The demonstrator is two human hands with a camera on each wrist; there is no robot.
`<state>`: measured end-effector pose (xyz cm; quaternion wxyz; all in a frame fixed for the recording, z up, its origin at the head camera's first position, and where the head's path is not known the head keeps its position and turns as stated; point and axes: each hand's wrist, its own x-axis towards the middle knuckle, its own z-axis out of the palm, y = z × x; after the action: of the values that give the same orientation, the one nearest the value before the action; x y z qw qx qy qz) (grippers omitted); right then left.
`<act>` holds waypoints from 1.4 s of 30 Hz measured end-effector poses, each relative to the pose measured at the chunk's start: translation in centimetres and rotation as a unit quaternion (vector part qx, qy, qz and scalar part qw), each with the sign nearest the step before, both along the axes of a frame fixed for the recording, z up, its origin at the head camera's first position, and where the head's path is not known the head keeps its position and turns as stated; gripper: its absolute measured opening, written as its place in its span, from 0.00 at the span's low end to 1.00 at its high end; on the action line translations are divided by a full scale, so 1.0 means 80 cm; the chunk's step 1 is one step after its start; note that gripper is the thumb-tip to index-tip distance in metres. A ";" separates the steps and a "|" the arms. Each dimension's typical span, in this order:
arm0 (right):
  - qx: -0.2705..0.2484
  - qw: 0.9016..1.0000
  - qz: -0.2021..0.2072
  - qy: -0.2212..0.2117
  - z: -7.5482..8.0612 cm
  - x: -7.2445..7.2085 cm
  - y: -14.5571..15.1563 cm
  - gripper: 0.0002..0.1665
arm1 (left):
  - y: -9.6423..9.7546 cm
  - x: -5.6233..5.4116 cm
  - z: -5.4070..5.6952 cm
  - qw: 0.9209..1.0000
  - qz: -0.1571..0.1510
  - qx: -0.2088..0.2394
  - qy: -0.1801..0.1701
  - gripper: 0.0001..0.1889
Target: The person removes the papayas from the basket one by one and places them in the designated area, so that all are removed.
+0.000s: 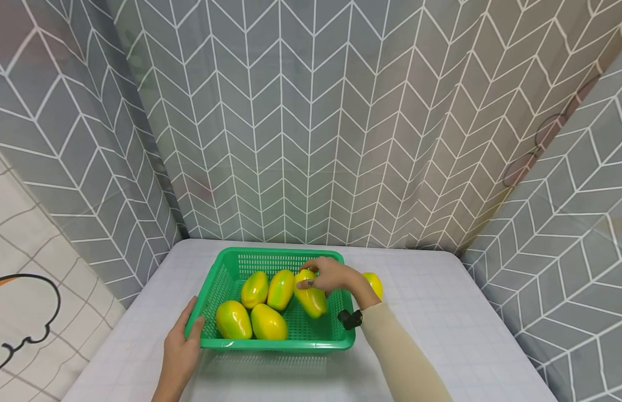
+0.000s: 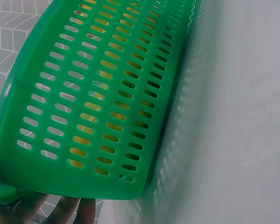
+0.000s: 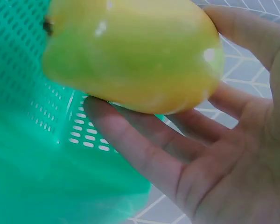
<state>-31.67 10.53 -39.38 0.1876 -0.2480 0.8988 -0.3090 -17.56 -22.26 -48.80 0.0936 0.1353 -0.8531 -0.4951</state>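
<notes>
A green plastic basket [image 1: 276, 345] with slotted walls stands on the table, several yellow-green mangoes [image 1: 233, 320] lying in its left and middle part. My left hand [image 1: 182, 346] grips its front left corner, thumb on the rim; in the left wrist view, fingers [image 2: 60, 210] show past the basket's edge. Over the basket's right part, my right hand [image 1: 331, 274] holds another mango [image 1: 312, 301], tilted. The right wrist view shows thumb and fingers spread around this mango [image 3: 135, 56], its dark stem end pointing away from the palm.
One more mango [image 1: 373, 283] lies on the table right of the basket, partly hidden by the right wrist. A pale cloth [image 1: 421, 312] covers the table. Grey curtains [image 1: 311, 139] with white zigzag lines hang behind and at both sides. A small black object [image 1: 350, 319] sits at the right wrist.
</notes>
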 end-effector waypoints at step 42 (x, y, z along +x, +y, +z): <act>0.000 0.974 -0.226 0.015 0.002 -0.018 0.203 0.41 | 0.001 0.000 -0.001 1.000 0.006 0.000 0.012 0.32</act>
<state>-33.12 26.74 -39.20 0.0990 -0.0429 0.9345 -0.3392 -17.53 -22.16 -48.88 0.1068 0.1351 -0.8510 -0.4962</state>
